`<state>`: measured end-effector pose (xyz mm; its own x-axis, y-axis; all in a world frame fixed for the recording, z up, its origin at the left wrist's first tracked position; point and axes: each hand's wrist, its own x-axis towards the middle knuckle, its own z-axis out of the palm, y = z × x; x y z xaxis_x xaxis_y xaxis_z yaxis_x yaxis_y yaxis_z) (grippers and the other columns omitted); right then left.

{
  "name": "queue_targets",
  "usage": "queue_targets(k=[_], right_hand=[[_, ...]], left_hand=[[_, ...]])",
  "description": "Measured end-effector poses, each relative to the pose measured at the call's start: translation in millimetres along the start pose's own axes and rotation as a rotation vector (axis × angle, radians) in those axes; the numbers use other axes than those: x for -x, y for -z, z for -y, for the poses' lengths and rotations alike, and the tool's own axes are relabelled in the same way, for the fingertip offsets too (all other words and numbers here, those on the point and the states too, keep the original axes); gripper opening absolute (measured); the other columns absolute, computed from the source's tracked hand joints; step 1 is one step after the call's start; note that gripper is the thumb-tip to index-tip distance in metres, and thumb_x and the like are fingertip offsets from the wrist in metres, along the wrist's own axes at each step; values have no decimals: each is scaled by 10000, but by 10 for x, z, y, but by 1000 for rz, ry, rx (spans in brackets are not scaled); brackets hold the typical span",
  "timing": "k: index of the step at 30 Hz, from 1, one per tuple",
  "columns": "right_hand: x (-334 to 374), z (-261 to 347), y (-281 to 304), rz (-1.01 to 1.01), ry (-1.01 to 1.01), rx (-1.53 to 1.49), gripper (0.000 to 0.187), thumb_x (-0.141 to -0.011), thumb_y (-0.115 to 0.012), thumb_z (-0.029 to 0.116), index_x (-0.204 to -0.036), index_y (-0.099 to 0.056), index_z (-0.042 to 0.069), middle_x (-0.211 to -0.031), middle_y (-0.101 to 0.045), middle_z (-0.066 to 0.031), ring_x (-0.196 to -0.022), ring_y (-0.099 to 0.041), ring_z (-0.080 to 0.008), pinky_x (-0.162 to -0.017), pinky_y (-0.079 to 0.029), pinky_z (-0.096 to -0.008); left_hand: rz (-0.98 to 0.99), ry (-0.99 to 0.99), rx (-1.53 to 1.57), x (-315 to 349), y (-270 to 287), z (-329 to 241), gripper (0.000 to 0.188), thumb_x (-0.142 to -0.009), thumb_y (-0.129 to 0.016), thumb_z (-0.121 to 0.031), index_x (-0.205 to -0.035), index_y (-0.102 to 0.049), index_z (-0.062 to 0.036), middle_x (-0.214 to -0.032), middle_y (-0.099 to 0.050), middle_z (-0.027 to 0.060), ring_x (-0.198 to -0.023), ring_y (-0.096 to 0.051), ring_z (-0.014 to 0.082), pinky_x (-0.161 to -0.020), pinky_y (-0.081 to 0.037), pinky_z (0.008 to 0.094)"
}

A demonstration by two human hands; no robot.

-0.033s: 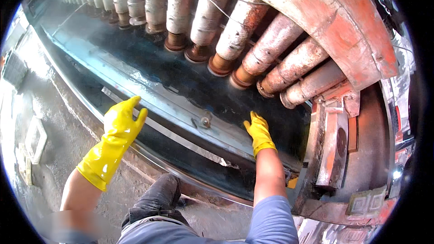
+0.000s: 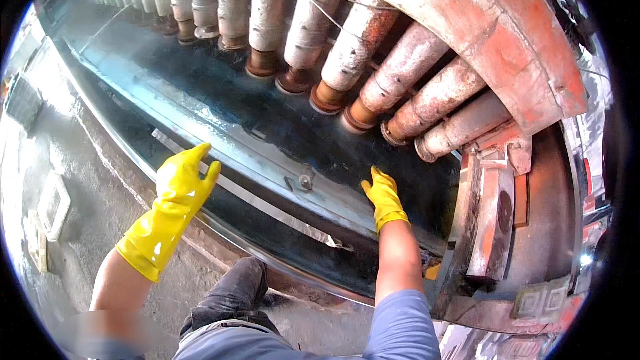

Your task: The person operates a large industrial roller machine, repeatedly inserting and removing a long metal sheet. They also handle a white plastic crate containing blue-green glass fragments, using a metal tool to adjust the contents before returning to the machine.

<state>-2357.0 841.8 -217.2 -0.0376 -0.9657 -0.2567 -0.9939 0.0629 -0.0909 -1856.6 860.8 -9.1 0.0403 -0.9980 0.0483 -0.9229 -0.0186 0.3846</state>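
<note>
Yellow rubber gloves cover both my hands. My left hand (image 2: 181, 179) hovers above the near rim of the long machine, thumb apart from the fingers, holding nothing. Farther right, my right hand (image 2: 383, 199) reaches over the near part of a dark, wet, flat surface (image 2: 293, 130), its thumb also spread away. Whether its fingertips touch that surface I cannot tell. Between the hands, a round bolt-like fitting (image 2: 305, 182) sits on a wet grey metal strip (image 2: 220, 140) running along the machine.
A row of worn cylindrical spindles (image 2: 347, 43) with rusty lower ends hangs over the dark surface. A chipped orange-red housing (image 2: 507, 33) arches above them. At right stands a metal end block (image 2: 492, 220). A pale frame-shaped piece (image 2: 55, 205) lies on the wet floor (image 2: 100, 180) at left.
</note>
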Motion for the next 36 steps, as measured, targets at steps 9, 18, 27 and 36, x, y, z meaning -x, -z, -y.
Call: queue_targets(k=[9, 18, 27, 36], right_hand=[[-95, 39, 211, 214, -155, -5, 767, -751, -859, 364, -1396, -584, 51, -1404, -605, -179, -1327, -551, -324, -1138, -410, -411], [244, 123, -35, -156, -160, -76, 371, -731, -841, 335, -1007, -764, 99, -990, -728, -153, -1001, -679, -352, -915, -515, -453], [1079, 726, 826, -274, -361, -913, 296, -1003, -645, 270, -1028, -674, -23, -853, -689, -100, -697, -699, -193, -641, -546, -343], [2915, 1240, 1862, -655, -420, -1349, 284, -1018, -646, 287, -1074, -605, 11, -885, -723, -132, -607, -714, -244, -588, -609, -333]], left_hand=[[46, -25, 41, -58, -133, 95, 434, -843, -761, -338, -1201, -711, -98, -1017, -746, 154, -935, -699, 371, -828, -555, 444], [41, -28, 85, 111, -79, 430, 428, -842, -748, -330, -1195, -716, -90, -1002, -748, 157, -929, -699, 368, -825, -553, 437], [16, -48, 71, 107, -106, 736, 414, -854, -730, -354, -1183, -716, -104, -967, -745, 145, -901, -699, 359, -801, -554, 441], [24, -71, 9, -104, -363, 601, 461, -858, -696, -425, -1203, -715, -119, -1036, -738, 173, -1001, -686, 381, -892, -539, 460]])
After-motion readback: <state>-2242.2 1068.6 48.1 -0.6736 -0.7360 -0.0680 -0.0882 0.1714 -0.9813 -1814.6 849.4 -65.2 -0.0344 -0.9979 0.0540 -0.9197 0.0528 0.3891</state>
